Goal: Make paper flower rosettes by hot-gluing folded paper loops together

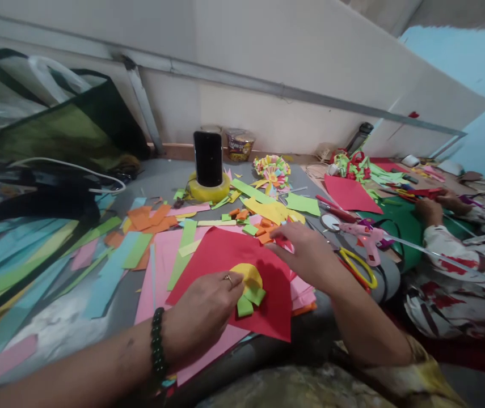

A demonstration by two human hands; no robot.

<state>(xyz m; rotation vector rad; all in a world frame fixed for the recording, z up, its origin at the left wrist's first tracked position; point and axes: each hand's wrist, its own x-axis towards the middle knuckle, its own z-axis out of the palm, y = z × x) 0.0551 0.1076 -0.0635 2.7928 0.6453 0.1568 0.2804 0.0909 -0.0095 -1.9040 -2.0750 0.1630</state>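
A yellow paper circle point(248, 275) with looped light green paper strips point(251, 300) along its lower edge lies on a red paper sheet point(216, 255). My left hand point(206, 309), a ring on one finger, has its fingers closed at the circle's left edge; the fingertips are partly hidden. Over the sheet's upper right side is my right hand point(308, 252), thumb and fingers apart, seemingly holding nothing. Its fingertips are close to a small pile of orange paper pieces point(263, 232). Pink paper sheets point(161, 266) lie under the red one.
A pink glue gun point(367, 241) and yellow-handled scissors point(357, 269) lie to the right. Behind are a phone point(208, 158) upright on a yellow tape roll point(209, 190) and a paper flower ball point(271, 170). Coloured strips point(114, 272) cover the left. A co-worker's hand point(429, 212) is far right.
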